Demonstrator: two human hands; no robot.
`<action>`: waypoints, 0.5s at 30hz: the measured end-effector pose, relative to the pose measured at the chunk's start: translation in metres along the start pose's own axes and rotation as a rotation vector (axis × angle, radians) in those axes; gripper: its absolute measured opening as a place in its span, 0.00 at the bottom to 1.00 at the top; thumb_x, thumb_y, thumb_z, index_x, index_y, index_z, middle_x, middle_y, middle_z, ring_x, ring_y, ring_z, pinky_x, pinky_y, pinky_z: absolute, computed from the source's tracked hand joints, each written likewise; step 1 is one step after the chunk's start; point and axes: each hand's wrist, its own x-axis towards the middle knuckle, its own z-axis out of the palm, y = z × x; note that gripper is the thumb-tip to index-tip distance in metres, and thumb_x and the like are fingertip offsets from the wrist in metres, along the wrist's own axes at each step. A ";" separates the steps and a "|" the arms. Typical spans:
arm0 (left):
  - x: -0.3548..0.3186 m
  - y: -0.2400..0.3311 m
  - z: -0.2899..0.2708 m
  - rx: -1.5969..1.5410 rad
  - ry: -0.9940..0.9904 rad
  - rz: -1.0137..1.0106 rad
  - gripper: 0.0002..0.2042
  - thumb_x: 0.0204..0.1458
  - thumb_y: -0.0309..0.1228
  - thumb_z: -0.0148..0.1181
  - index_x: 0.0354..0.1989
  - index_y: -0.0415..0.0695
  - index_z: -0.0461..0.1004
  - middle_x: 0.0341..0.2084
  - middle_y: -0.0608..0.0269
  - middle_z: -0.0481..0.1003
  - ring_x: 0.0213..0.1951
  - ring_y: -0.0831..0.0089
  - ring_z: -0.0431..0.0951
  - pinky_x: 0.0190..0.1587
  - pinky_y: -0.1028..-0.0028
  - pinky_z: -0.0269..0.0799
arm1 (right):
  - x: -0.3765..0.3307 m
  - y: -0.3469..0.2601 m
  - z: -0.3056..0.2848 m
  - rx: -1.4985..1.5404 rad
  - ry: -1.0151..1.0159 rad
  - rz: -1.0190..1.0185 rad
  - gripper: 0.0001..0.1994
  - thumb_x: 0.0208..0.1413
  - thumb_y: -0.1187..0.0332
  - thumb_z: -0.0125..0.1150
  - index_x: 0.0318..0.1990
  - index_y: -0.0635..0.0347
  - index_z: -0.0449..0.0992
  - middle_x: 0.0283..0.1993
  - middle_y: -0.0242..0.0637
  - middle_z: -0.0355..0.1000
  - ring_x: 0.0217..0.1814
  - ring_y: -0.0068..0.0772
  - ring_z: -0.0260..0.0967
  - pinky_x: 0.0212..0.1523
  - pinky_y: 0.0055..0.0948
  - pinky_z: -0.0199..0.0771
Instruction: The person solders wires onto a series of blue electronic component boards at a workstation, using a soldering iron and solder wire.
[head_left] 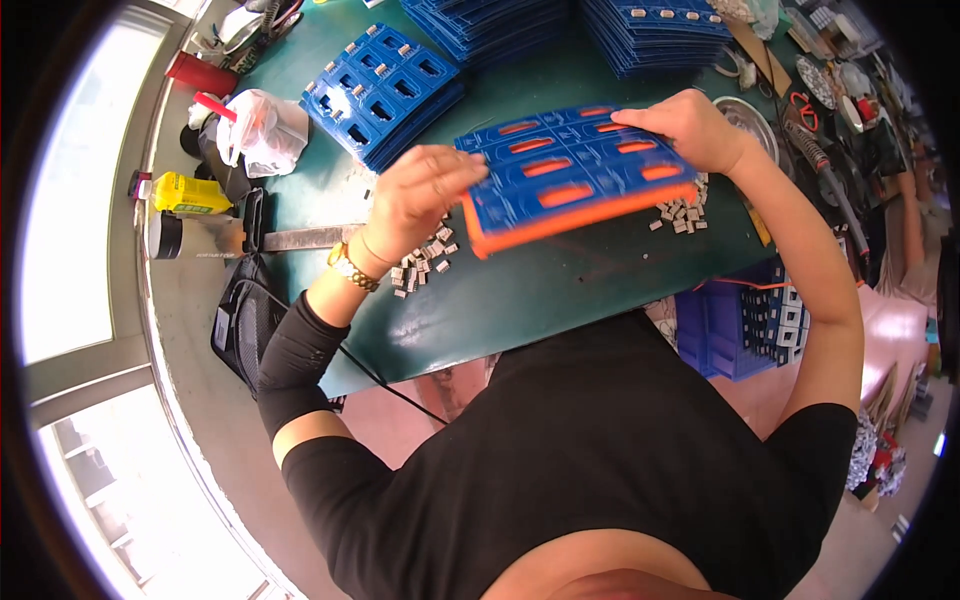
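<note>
Worked at a dark green table [520, 290] beside bright windows; gripped one blue-and-orange tray [575, 175] at both ends, left hand [420, 195] and right hand [690, 130] clamped on it, raised above the tabletop; counted three blue tray stacks [385, 90] behind, two heaps of small grey parts [425, 260]; near edge left bare.

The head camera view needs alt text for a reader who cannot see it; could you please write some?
A person's left hand and right hand hold a blue tray stacked on an orange one by its ends, tilted above a green table. Small pale parts lie scattered beneath, and stacks of blue trays sit further back.
</note>
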 end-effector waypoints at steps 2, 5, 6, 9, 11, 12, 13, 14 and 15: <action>-0.002 0.002 0.009 0.167 -0.112 0.178 0.17 0.42 0.23 0.62 0.44 0.43 0.79 0.41 0.61 0.79 0.44 0.66 0.79 0.44 0.72 0.75 | -0.008 0.006 0.003 -0.140 -0.109 -0.002 0.24 0.45 0.68 0.64 0.54 0.57 0.75 0.24 0.33 0.72 0.23 0.36 0.71 0.27 0.33 0.72; -0.009 0.002 0.019 0.269 -0.182 0.261 0.15 0.43 0.27 0.60 0.43 0.44 0.80 0.41 0.63 0.79 0.44 0.69 0.78 0.50 0.64 0.72 | -0.016 0.012 0.013 -0.369 -0.176 -0.170 0.23 0.48 0.69 0.56 0.55 0.56 0.74 0.22 0.27 0.64 0.22 0.28 0.65 0.25 0.28 0.63; -0.012 0.001 0.022 0.319 -0.190 0.311 0.15 0.43 0.28 0.60 0.43 0.44 0.80 0.41 0.64 0.79 0.43 0.69 0.78 0.51 0.61 0.71 | -0.020 0.011 0.019 -0.362 -0.174 -0.174 0.23 0.48 0.69 0.56 0.55 0.56 0.74 0.22 0.27 0.64 0.22 0.28 0.65 0.25 0.28 0.63; -0.019 -0.001 0.022 0.326 -0.230 0.318 0.16 0.44 0.27 0.60 0.44 0.44 0.79 0.43 0.64 0.79 0.45 0.67 0.78 0.51 0.58 0.70 | -0.028 0.000 0.033 -0.312 -0.145 -0.156 0.24 0.45 0.70 0.57 0.53 0.63 0.74 0.21 0.26 0.64 0.22 0.27 0.65 0.25 0.28 0.63; -0.021 -0.005 0.020 0.324 -0.253 0.351 0.16 0.45 0.27 0.59 0.45 0.43 0.79 0.45 0.62 0.78 0.46 0.66 0.78 0.48 0.65 0.73 | -0.032 -0.006 0.039 -0.291 -0.120 -0.142 0.24 0.44 0.70 0.58 0.53 0.64 0.74 0.21 0.27 0.64 0.23 0.27 0.65 0.25 0.28 0.63; -0.021 -0.005 0.020 0.329 -0.263 0.341 0.16 0.45 0.27 0.59 0.45 0.43 0.79 0.45 0.62 0.78 0.46 0.66 0.78 0.48 0.65 0.73 | -0.034 -0.007 0.042 -0.281 -0.103 -0.120 0.23 0.44 0.70 0.59 0.52 0.64 0.74 0.21 0.27 0.64 0.23 0.27 0.65 0.25 0.29 0.63; -0.021 -0.004 0.020 0.295 -0.285 0.327 0.16 0.45 0.26 0.59 0.46 0.42 0.78 0.46 0.62 0.77 0.46 0.65 0.78 0.46 0.67 0.74 | -0.035 -0.007 0.042 -0.264 -0.095 -0.103 0.24 0.44 0.70 0.60 0.52 0.65 0.74 0.21 0.28 0.64 0.23 0.28 0.65 0.25 0.29 0.63; -0.021 -0.004 0.019 0.262 -0.307 0.313 0.17 0.46 0.26 0.59 0.46 0.42 0.78 0.47 0.61 0.77 0.46 0.65 0.77 0.45 0.69 0.75 | -0.034 -0.007 0.042 -0.254 -0.089 -0.107 0.24 0.44 0.70 0.60 0.52 0.65 0.74 0.21 0.28 0.64 0.23 0.28 0.65 0.25 0.29 0.63; -0.022 -0.005 0.017 0.254 -0.329 0.318 0.18 0.46 0.26 0.58 0.49 0.42 0.76 0.49 0.60 0.76 0.47 0.64 0.77 0.45 0.69 0.75 | -0.032 -0.008 0.041 -0.252 -0.102 -0.107 0.23 0.45 0.70 0.60 0.52 0.65 0.74 0.21 0.28 0.63 0.23 0.28 0.65 0.25 0.29 0.63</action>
